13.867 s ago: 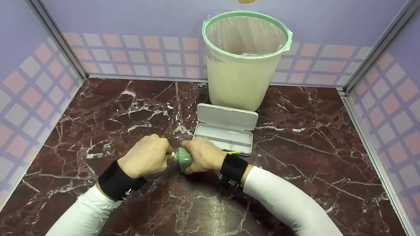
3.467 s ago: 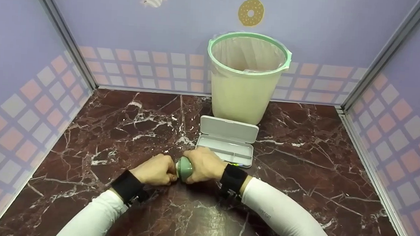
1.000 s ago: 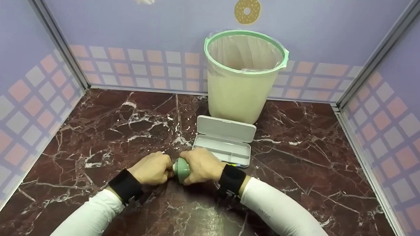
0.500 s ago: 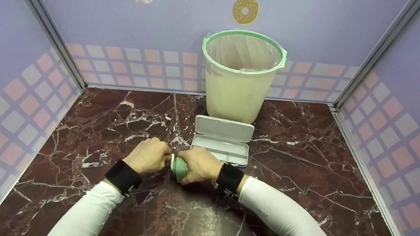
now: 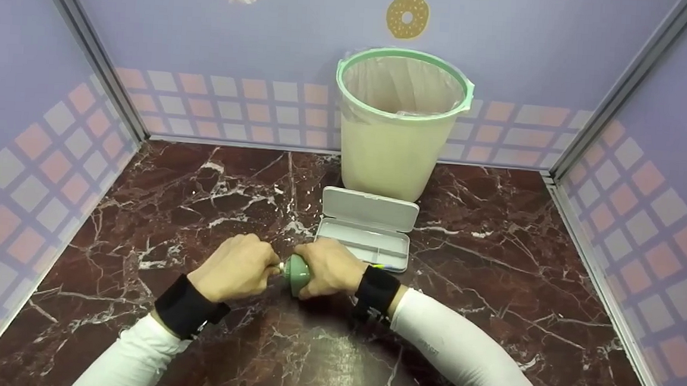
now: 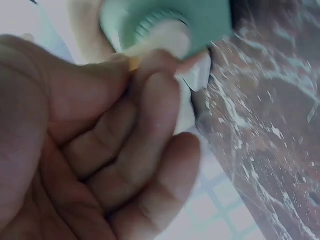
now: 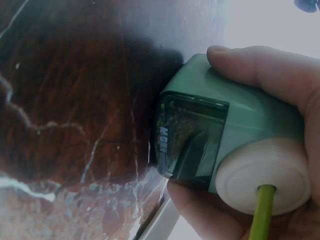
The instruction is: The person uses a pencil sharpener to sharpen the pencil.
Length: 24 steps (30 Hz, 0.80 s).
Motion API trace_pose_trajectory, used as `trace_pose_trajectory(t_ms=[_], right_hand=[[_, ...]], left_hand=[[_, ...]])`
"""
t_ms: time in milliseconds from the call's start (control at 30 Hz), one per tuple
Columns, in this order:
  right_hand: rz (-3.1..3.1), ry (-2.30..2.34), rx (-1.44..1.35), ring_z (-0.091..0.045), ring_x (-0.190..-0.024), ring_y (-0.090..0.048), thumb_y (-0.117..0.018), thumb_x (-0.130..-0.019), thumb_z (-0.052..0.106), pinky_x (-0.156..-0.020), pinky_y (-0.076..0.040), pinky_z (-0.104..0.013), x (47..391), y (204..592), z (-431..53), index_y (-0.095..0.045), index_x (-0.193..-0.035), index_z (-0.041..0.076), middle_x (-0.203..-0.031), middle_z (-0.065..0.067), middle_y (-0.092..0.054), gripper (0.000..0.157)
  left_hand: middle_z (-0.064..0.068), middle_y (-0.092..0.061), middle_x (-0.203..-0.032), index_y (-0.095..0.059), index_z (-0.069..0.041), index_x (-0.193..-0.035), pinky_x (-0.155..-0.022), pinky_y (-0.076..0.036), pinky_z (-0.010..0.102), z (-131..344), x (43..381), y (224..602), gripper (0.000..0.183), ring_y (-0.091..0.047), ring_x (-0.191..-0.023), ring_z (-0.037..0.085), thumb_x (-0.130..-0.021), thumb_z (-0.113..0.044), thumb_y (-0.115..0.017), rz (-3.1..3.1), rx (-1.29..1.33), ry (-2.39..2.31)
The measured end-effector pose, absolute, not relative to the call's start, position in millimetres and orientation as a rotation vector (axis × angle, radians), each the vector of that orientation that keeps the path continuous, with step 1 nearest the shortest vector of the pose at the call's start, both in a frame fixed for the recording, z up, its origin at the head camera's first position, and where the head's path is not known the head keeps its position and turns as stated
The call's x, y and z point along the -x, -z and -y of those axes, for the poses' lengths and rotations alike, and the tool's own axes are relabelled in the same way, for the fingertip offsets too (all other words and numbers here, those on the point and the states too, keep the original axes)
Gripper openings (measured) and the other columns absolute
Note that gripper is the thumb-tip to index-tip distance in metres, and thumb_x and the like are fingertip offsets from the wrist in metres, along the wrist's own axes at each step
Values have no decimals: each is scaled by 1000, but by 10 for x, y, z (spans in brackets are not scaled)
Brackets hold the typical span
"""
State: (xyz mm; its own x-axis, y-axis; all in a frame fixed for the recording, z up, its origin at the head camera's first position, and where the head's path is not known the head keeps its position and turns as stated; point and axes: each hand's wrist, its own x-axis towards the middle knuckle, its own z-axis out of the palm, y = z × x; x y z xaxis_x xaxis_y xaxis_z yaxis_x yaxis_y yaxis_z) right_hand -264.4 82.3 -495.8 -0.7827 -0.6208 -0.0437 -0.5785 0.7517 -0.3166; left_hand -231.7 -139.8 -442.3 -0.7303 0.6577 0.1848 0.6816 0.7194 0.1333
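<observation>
A green hand-crank pencil sharpener (image 5: 298,275) is on the dark marbled table, on its side toward the left hand. The right hand (image 5: 332,267) grips its body from the right. In the right wrist view a dark see-through shavings window (image 7: 190,135) shows, and a yellow-green pencil (image 7: 262,215) sticks out of the sharpener's white disc (image 7: 245,167). The left hand (image 5: 237,269) pinches the small pale crank handle (image 6: 175,39) between thumb and fingers. Its grip partly hides the handle. In the head view the pencil's end shows beneath the right wrist.
A grey pencil case (image 5: 367,239) lies with its lid up just beyond the right hand. Behind it stands a pale bin (image 5: 391,145) with a green rim and a plastic liner. Patterned walls (image 5: 217,105) enclose the table (image 5: 491,321) at the back and both sides.
The left hand has circled at the sharpener's left face, rising half a second ago and now lower and further left. The crank has turned with it. The right hand keeps its hold on the sharpener.
</observation>
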Motion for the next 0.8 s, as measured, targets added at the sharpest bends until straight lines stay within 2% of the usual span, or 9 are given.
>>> trace_pose_trajectory(t_ms=[167,367,633,800], right_hand=[[-2794,443,957,-12,-77,-62,-101,-73,38,-67,-52,-25,2633,4955,-820,-69,-103,21,-89,6,-73,48],[-2808,445,958,-12,-75,-61,-102,-71,37,-67,-51,-26,2642,4960,-835,-69,-102,21,-86,7,-72,47],[-2810,445,966,-13,-78,-62,-102,-71,38,-71,-53,-29,2642,4965,-836,-70,-105,20,-89,5,-75,50],[-2818,433,980,-12,-76,-62,-103,-70,38,-71,-54,-29,2650,4974,-816,-70,-105,19,-89,5,-76,51]], left_hand=[[-4,-58,-55,-63,-21,-56,-52,-54,42,1388,2233,4439,31,-49,-51,15,-77,-8,-82,2809,1141,295],[-5,-58,-54,-65,-21,-55,-53,-52,38,1370,2216,4473,30,-47,-52,13,-77,-8,-82,2850,1175,362],[6,-63,-60,-63,-17,-61,-52,-56,48,1341,2191,4582,27,-58,-54,26,-74,-12,-86,2909,1115,312],[7,-68,-65,-71,-17,-65,-56,-58,50,1333,2288,4758,21,-62,-58,27,-75,-13,-89,2994,1106,334]])
